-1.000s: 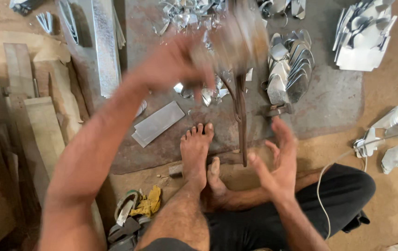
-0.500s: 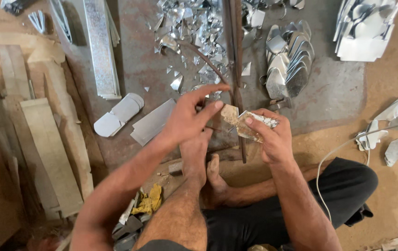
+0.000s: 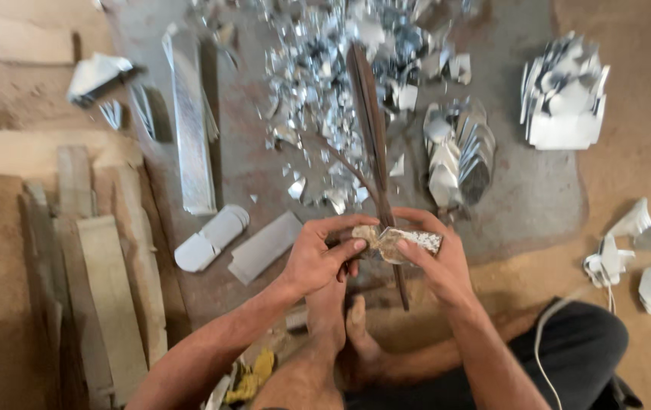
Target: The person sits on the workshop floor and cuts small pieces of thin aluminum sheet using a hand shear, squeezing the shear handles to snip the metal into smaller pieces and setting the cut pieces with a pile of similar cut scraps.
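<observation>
My left hand (image 3: 324,254) and my right hand (image 3: 435,258) meet in front of me, both gripping a small shiny metal piece (image 3: 401,241) between the fingers. The piece sits right against the lower part of a long dark upright shear blade (image 3: 371,129) that stands on the floor. My bare feet (image 3: 341,334) rest below the hands, near the blade's base. A heap of small metal offcuts (image 3: 318,83) lies behind the blade.
A stack of rounded cut metal blanks (image 3: 458,156) lies right of the blade, another pile of metal pieces (image 3: 565,95) further right. Flat metal strips (image 3: 189,129) and rounded pieces (image 3: 211,237) lie to the left, wooden planks (image 3: 109,288) at far left. White objects and a cable (image 3: 622,254) lie at right.
One second ago my left hand was raised high and blurred while the right was open low. The hands have since come together on the metal piece, and the view has tilted up.
</observation>
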Tool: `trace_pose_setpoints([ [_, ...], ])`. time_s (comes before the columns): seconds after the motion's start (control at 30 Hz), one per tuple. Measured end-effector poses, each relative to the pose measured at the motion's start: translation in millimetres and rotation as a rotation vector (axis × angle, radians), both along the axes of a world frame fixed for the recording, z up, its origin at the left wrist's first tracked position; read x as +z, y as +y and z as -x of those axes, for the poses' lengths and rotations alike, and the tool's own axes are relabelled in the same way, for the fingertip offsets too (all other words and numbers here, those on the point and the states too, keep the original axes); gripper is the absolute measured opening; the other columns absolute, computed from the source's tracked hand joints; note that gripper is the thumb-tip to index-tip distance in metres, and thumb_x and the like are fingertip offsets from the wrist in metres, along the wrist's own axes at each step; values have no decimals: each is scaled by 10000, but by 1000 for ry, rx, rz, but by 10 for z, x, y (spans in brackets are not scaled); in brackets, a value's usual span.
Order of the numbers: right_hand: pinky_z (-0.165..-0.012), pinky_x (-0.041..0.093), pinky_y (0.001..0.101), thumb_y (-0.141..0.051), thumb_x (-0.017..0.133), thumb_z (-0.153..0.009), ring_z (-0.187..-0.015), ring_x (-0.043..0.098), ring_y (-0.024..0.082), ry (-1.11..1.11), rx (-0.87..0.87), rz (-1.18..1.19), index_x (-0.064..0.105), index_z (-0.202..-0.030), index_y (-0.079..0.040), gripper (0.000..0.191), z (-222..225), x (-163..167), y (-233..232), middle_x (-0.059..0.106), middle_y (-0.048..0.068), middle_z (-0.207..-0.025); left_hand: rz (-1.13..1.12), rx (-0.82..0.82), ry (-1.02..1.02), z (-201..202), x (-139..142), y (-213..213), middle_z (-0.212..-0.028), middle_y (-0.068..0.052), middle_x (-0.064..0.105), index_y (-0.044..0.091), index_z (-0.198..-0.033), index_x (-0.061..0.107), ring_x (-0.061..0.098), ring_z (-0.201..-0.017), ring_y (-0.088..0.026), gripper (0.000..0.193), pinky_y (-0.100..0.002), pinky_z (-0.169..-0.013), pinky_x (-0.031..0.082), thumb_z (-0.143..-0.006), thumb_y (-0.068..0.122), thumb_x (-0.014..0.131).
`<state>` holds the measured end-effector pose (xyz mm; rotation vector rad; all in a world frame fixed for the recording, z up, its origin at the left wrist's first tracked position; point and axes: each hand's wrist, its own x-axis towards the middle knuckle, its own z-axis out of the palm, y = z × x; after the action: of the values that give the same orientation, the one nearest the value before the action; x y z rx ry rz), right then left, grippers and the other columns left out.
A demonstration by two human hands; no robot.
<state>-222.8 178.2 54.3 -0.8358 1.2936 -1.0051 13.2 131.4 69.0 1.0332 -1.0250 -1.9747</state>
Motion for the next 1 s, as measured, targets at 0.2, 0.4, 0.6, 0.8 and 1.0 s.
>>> trace_pose_setpoints([
  [0.2,-870,513,349,-278,873,-736,-1059,609,199,615,215,-4,377,-1433,-24,893,-179,-253,670,600,164,-1220,375,272,-37,-623,513,-1467,-850,-62,715,22,-1339,669,661,-618,-124,334,-274,-471,536,-1007,57,686],
  [0.4,-770,509,442,-237,818,-897,-797,563,294,690,209,-453,735,-1046,0,291,-182,-168,1274,654,207,-867,309,223,65,-615,120,-2339,-823,-66,694,87,-1315,686,652,-568,-139,337,-291,-448,528,-1002,-39,675],
  [0.6,-932,523,340,-223,742,-883,-1044,709,180,440,170,-194,713,-905,-13,213,-197,-96,1170,811,100,-1105,379,323,91,-482,-168,-2376,-885,-54,746,104,-1296,692,681,-570,-145,304,-303,-447,548,-1031,-44,668],
  [0.8,-1011,500,367,-197,741,-883,-1172,694,219,430,186,-160,731,-960,-10,203,-220,-63,1146,782,120,-1221,374,48,-33,-172,-246,-2088,-778,-52,732,58,-1291,701,672,-528,-96,355,-272,-408,541,-968,-77,646],
  [1.0,-1094,441,383,-142,721,-898,-1311,614,246,443,220,-77,731,-1073,-14,217,-192,-127,1155,702,146,-1356,402,-1,-34,-61,-430,-1827,-812,-55,747,33,-1315,682,643,-521,-93,363,-268,-432,541,-978,-92,640],
])
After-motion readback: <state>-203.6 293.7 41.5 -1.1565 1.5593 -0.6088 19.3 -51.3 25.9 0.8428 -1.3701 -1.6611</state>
